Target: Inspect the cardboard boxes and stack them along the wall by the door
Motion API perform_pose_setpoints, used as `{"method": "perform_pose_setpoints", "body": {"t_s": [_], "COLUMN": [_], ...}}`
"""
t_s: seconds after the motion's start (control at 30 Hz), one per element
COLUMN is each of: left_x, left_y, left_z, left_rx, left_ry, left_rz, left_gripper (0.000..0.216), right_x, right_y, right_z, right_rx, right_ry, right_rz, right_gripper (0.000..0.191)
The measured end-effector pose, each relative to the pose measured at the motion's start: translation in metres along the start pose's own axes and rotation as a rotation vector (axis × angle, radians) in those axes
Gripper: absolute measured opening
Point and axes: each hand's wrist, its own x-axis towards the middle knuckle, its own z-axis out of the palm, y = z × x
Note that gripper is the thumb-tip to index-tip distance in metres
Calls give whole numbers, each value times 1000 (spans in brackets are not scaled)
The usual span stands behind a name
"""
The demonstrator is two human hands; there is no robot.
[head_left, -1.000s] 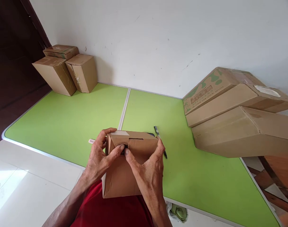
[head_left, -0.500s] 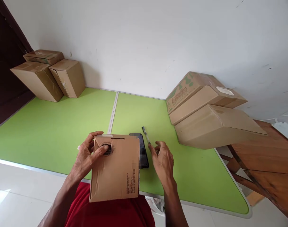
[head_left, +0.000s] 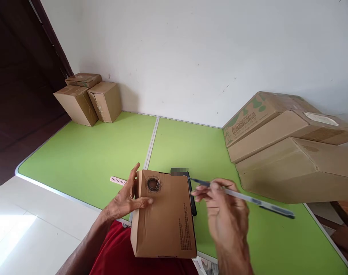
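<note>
A small cardboard box point(head_left: 165, 225) leans at the table's front edge, tilted towards me. Near its top left corner is a dark hole ringed with scribbled pen lines. My left hand point(head_left: 128, 202) grips the box's left side, thumb lying across the front face below the hole. To the right of the box, my right hand point(head_left: 225, 206) holds a pen point(head_left: 256, 200) between thumb and fingers. The pen's dark tip points left, close to the box's upper right corner. Behind the box lies a black flat device point(head_left: 193, 202), mostly hidden.
A pink strap with holes point(head_left: 117, 180) lies on the green table point(head_left: 91, 152), left of my left hand. Several larger cartons point(head_left: 277, 164) stand at the right by the wall. More cartons point(head_left: 82, 105) sit at the back left. A pale strip point(head_left: 151, 143) divides the tabletop.
My right hand has picked the pen up off the table and swung it level beside the box. My left thumb has slid off the hole and down. The view has shifted left.
</note>
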Motion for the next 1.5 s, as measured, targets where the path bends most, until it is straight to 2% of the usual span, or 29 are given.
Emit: {"method": "perform_pose_setpoints", "body": {"t_s": [0.07, 0.13, 0.23, 0.3, 0.43, 0.53, 0.77, 0.97, 1.1, 1.3, 1.37, 1.5], "left_x": [1, 2, 2, 1, 1, 1, 1, 1, 0, 0, 0, 1], "left_y": [-7, -8, -1, 3, -1, -8, -6, -4, -4, -3, -4, -6], "left_z": [5, 11, 19, 23, 24, 23, 24, 25, 25, 24, 24, 20], "left_rx": [-43, -107, -187, -214, -197, -155, -121, -161, -168, -199, -189, -214], "left_ry": [-18, -54, -66, -51, -79, -74, -79, -81, -36, -59, -50, -69], "left_rz": [8, 0, 3, 4, -25, -43, -12, 4, -5, 11, 8, 8], "left_gripper": [126, 115, 85, 77, 99, 110, 106, 104, 102, 105, 105, 103], "right_x": [-20, -35, -46, -48, -48, -48, -47, -49, -50, -41, -37, -28], "right_y": [0, 8, 20, 25, 28, 29, 30, 22, 18, 13, 13, 7], "right_z": [24, 42, 52, 51, 47, 45, 42, 38, 34, 34, 39, 48], "right_rx": [106, 102, -17, -94, -181, -223, -344, -386, -358, -364, -371, -320], "right_ry": [-91, -114, -107, -108, -56, -83, -202, -228, -145, 61, 67, -12], "right_rz": [-39, -97, -165, -189, -255, -299, -389, -397, -352, -290, -295, -300], "right_gripper": [28, 22, 18, 16, 10, 9, 18, 9, 12, 24, 24, 22]}}
